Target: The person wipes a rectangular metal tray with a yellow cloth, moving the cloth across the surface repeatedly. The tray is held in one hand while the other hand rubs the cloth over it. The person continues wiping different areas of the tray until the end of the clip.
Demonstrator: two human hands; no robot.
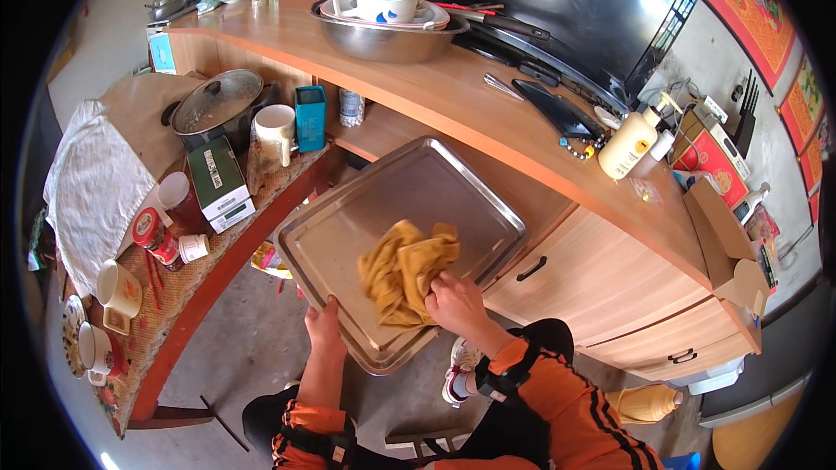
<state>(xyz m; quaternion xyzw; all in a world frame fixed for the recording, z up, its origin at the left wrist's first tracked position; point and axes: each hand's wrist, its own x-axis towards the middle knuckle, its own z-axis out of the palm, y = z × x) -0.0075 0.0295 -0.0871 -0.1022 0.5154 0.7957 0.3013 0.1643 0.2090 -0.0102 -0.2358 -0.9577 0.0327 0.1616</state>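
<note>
A rectangular stainless steel tray (450, 189) is tilted in front of me, above the floor. My left hand (324, 326) grips its near left rim, thumb on top and the other fingers hidden beneath. Bunched in my right hand (456, 300) is a mustard-yellow cloth (405, 267), which lies against the tray's inner face. Several fingers of the right hand are partly covered by the cloth's folds. The tray's far corner reaches toward the open shelf of the wooden cabinet (607, 267).
A round-edged table (222, 254) at left carries a lidded pot (219, 104), mugs, a green box (221, 183) and a red-lidded jar (157, 238). On the cabinet top stand a steel basin (392, 42) with cups, a phone (552, 108) and a pump bottle (630, 143).
</note>
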